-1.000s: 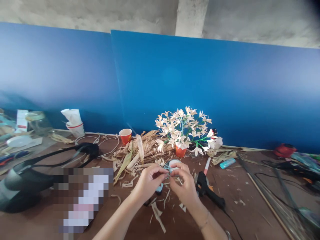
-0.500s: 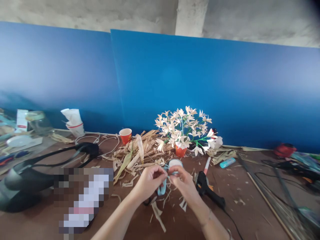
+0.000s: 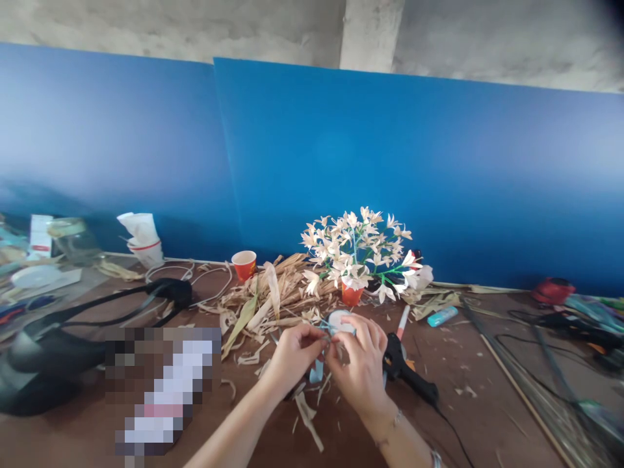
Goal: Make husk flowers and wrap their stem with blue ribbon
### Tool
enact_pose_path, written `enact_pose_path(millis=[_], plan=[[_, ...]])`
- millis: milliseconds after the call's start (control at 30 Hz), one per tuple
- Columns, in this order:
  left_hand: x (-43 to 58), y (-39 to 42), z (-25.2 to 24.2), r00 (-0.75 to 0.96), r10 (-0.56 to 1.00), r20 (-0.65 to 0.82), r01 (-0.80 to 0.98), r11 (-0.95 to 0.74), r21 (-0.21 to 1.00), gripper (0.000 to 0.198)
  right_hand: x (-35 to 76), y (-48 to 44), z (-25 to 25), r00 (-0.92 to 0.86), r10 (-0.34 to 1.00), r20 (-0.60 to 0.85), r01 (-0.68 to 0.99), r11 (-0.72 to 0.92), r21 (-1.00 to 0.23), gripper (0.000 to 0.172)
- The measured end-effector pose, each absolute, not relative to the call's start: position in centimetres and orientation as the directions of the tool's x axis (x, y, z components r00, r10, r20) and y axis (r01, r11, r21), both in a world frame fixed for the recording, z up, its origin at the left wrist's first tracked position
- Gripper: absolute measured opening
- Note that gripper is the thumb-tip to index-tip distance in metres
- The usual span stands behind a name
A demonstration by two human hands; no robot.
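Note:
My left hand [image 3: 291,351] and my right hand [image 3: 359,367] meet over the brown table [image 3: 478,416], fingertips pinched together on a small piece I cannot make out clearly. A pale blue strip [image 3: 316,372] hangs down from between them. Just behind my fingers lies a whitish roll [image 3: 340,318]. My right hand is curled with its back toward me and hides most of the piece. Husk scraps [image 3: 308,416] lie under my wrists.
A black glue gun [image 3: 407,374] lies right of my right hand. Behind are a bunch of white handmade flowers [image 3: 358,250] in an orange cup, a pile of dried husks [image 3: 270,296], a red cup [image 3: 244,264] and a black bag [image 3: 49,351]. Thin wires [image 3: 536,383] lie at the right.
My right hand has turned over and closed in against my left, now covering the piece more. The blue strip still hangs between the hands.

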State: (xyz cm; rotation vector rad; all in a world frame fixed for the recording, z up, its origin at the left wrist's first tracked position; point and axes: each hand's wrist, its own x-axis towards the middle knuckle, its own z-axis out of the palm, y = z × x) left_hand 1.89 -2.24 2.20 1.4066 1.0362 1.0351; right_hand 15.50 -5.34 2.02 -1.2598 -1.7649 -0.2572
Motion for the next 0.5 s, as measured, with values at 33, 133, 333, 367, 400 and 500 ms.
enact_pose_path(millis=[33,133,333,367,400,500], plan=[[1.8,-2.2,2.4,0.256,0.965,0.058,0.050,-0.073,0.996,0.021,15.6,-5.3,2.0,-0.030,0.648,0.761,0.818,0.453,-0.354,0.010],[1.6,-2.2,2.8,0.267,0.960,0.089,0.055,-0.107,0.993,0.019,15.8,-4.9,2.0,0.016,0.715,0.699,0.711,0.483,-0.511,0.009],[1.3,-2.1,2.9,0.303,0.941,0.152,0.084,-0.185,0.979,0.016,16.3,-3.7,1.7,-0.042,0.955,0.292,0.193,0.295,-0.936,0.006],[1.3,-2.1,2.9,0.312,0.938,0.151,0.083,-0.185,0.979,0.016,16.4,-3.6,1.7,-0.077,0.976,0.202,0.104,0.210,-0.972,0.007],[1.3,-2.1,2.9,0.321,0.936,0.145,0.082,-0.179,0.980,0.016,16.4,-3.5,1.6,-0.117,0.985,0.124,0.017,0.127,-0.992,0.008],[1.2,-2.2,3.2,0.354,0.930,0.101,0.060,-0.130,0.990,0.015,16.4,-3.7,1.7,-0.247,0.969,0.012,-0.224,-0.045,-0.974,0.006]])
